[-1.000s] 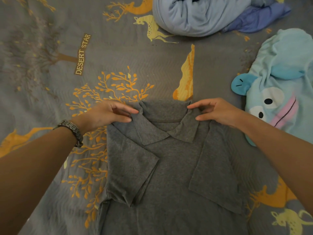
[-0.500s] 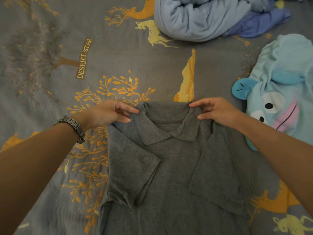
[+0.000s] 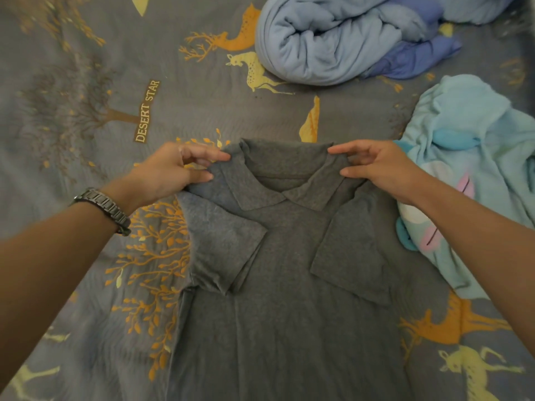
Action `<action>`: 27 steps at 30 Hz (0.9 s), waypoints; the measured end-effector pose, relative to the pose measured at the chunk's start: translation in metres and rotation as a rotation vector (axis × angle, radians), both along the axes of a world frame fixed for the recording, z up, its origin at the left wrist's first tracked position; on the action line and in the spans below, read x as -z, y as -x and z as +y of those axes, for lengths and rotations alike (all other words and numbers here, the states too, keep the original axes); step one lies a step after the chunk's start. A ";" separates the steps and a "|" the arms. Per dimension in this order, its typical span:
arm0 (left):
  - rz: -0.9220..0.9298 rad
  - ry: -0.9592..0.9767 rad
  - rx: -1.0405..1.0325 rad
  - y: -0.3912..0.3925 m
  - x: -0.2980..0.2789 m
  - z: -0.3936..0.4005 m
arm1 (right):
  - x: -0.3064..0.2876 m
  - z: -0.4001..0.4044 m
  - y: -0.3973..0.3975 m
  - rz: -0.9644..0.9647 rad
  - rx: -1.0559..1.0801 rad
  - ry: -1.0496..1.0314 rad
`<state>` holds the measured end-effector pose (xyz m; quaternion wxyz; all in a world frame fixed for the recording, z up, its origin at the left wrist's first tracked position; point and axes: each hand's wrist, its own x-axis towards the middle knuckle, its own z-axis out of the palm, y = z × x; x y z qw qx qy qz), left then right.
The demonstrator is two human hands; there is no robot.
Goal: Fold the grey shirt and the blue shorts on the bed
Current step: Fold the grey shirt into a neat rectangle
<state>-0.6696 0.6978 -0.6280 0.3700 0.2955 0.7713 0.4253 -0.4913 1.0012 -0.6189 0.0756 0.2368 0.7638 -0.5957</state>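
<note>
A grey collared shirt (image 3: 289,285) lies front-up on the bed, both short sleeves folded inward over the chest. My left hand (image 3: 170,172) pinches the shirt's left shoulder beside the collar. My right hand (image 3: 376,166) pinches the right shoulder at the other collar tip. The shoulders are lifted slightly off the sheet. A crumpled pile of blue fabric (image 3: 347,36) lies at the far side of the bed; I cannot tell whether the blue shorts are in it.
The bed sheet (image 3: 86,111) is grey with orange deer and tree prints. A light blue plush cushion with a cartoon face (image 3: 469,175) lies right of the shirt, touching my right forearm. A metal watch (image 3: 107,209) is on my left wrist.
Both hands have kept their pinch on the shoulders and raised the collar end a little, away from me. The view has tilted, showing more of the far bed.
</note>
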 end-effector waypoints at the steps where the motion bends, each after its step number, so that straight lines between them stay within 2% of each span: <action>1: -0.007 -0.020 -0.002 -0.006 -0.006 -0.003 | -0.006 -0.003 -0.007 0.006 -0.004 0.010; 8: 0.104 -0.053 0.001 -0.067 -0.046 -0.043 | -0.051 -0.031 -0.068 0.026 -0.057 0.034; 13: 0.198 -0.079 0.047 -0.130 -0.049 -0.074 | -0.057 -0.051 -0.118 0.004 -0.070 0.001; 19: 0.307 -0.148 0.016 -0.196 -0.015 -0.102 | -0.026 -0.077 -0.178 -0.037 0.014 0.022; 24: 0.425 -0.073 0.254 -0.235 0.025 -0.122 | 0.016 -0.101 -0.224 -0.105 -0.073 0.034; 27: 0.469 -0.036 0.312 -0.246 0.052 -0.131 | 0.043 -0.122 -0.243 -0.125 -0.099 -0.018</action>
